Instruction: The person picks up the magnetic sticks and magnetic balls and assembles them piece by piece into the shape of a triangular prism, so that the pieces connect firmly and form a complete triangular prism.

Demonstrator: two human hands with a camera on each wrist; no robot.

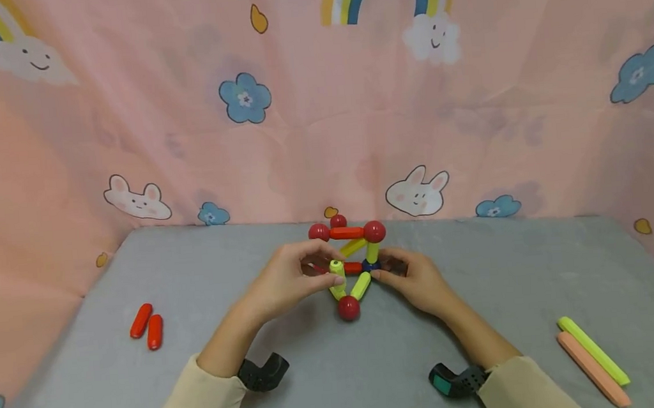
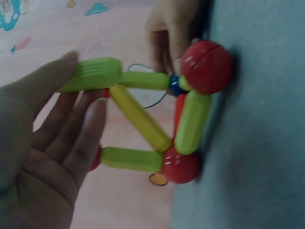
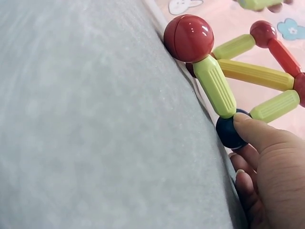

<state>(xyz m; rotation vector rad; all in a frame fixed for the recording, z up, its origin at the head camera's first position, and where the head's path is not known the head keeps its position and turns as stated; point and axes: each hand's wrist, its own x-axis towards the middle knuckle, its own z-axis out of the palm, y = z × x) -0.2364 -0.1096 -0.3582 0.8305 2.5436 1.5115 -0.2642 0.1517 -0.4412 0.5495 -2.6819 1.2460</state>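
A frame of magnetic building sticks and balls stands mid-table. Its near corner is a red ball (image 1: 348, 308), joined to a lime stick (image 1: 360, 286) leading to a dark blue ball (image 1: 371, 265). My left hand (image 1: 283, 274) pinches a lime green stick (image 2: 93, 75) between thumb and fingers, upright above the frame's near left side. Whether its lower end touches the frame I cannot tell. On the right, my right hand (image 1: 419, 279) grips the blue ball, thumb on top in the right wrist view. A yellow stick (image 2: 140, 117) runs diagonally across the frame; red balls (image 1: 374, 231) top it.
Two red sticks (image 1: 154, 331) lie on the grey table (image 1: 486, 319) at the left. At the right lie a long lime stick (image 1: 593, 351) and a long orange stick (image 1: 592, 369), side by side. A pink patterned cloth (image 1: 323, 153) hangs behind the table.
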